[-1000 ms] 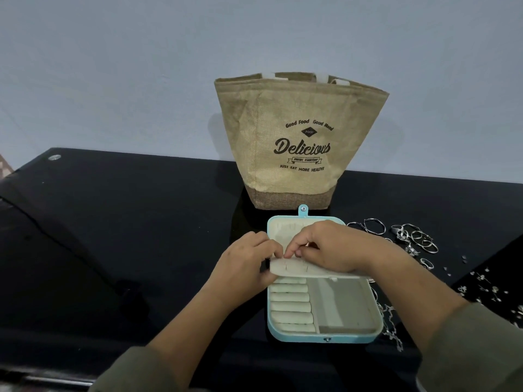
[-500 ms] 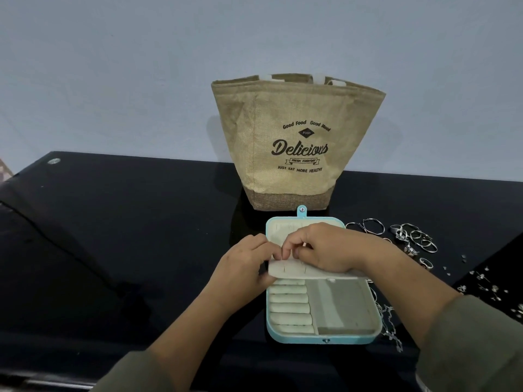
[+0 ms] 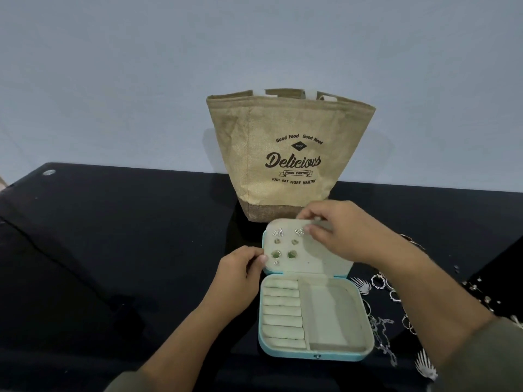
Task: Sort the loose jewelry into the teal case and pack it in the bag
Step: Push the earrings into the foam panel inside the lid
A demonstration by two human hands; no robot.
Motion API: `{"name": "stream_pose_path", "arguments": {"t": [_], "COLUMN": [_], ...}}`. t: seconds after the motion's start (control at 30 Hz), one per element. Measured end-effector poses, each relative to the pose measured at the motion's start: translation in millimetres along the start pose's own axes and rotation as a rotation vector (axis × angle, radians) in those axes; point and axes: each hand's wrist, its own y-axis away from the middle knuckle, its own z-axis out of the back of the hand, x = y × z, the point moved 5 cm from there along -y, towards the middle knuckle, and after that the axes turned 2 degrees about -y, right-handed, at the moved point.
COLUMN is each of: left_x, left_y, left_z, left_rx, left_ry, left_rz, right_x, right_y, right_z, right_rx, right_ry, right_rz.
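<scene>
Pinching the teal case [image 3: 314, 353]'s soft felt earring panel [image 3: 311, 256], right hand [image 3: 342, 233] fingers grip its top, left hand [image 3: 240, 273] its edge.

The pale flap I was pressing down over the middle of the teal case [image 3: 315, 353] now stands folded up against the lid, so its face shows the earrings [image 3: 284, 244] pinned to it in pairs. My right hand [image 3: 343, 236] has gone up from the flap's near edge to its top corner, fingertips pinching there. My left hand [image 3: 240, 271] has slid to the flap's left edge. The ring rolls [image 3: 281, 309] and the open compartments, half covered before, now lie fully uncovered.
</scene>
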Motion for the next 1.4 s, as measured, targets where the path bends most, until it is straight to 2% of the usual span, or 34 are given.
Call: {"name": "stream_pose_path", "arguments": {"t": [0.07,0.17,0.27,0.33,0.47,0.57,0.63,0.87,1.07,1.27,1.4], "left_x": [1.5,0.5,-2.4,-9.1,-26.4,-39.6,-47.1,-81.3,-121.6,-168.2,-185.6], "left_y": [-5.4,-11.7,-13.5,-11.3,-6.9,-8.1,-9.8,-17.5,-11.3,-1.9,-0.3], "left_z": [-2.7,-1.3,1.2,4.9,0.8,-5.6,-8.7,-34.5,-101.1,-176.3,-214.7], "left_rx": [0.058,0.105,0.054,-0.052,-0.164,-0.153,-0.143,-0.032,0.059,0.182,0.244], "left_ry": [0.032,-0.028,-0.078,-0.128,-0.282,-0.313,-0.298,-0.285,-0.211,-0.159,-0.218], "left_rz": [0.112,0.191,0.21,0.159,-0.105,-0.255,-0.278,-0.305,-0.39,-0.438,-0.394], "right_x": [-6.5,-16.1,-18.8,-16.5,-10.3,-10.6,-14.6,-39.1,-92.9,-159.8,-197.9], "right_y": [-9.6,-19.7,-23.5,-23.0,-11.7,-0.6,7.5,43.9,98.1,167.7,208.5], "right_z": [-7.4,-21.2,-26.6,-30.6,-35.3,-45.1,-47.6,-32.8,-3.9,24.0,36.4], "right_rx": [-0.107,-0.175,-0.196,-0.209,-0.256,-0.089,-0.043,-0.04,-0.172,-0.195,-0.204], "right_ry": [0.045,0.104,0.12,0.137,0.096,0.125,0.113,-0.02,-0.008,0.011,0.044], "right_rz": [0.014,0.027,0.026,0.057,0.154,0.121,0.101,-0.027,-0.149,-0.346,-0.522]}}
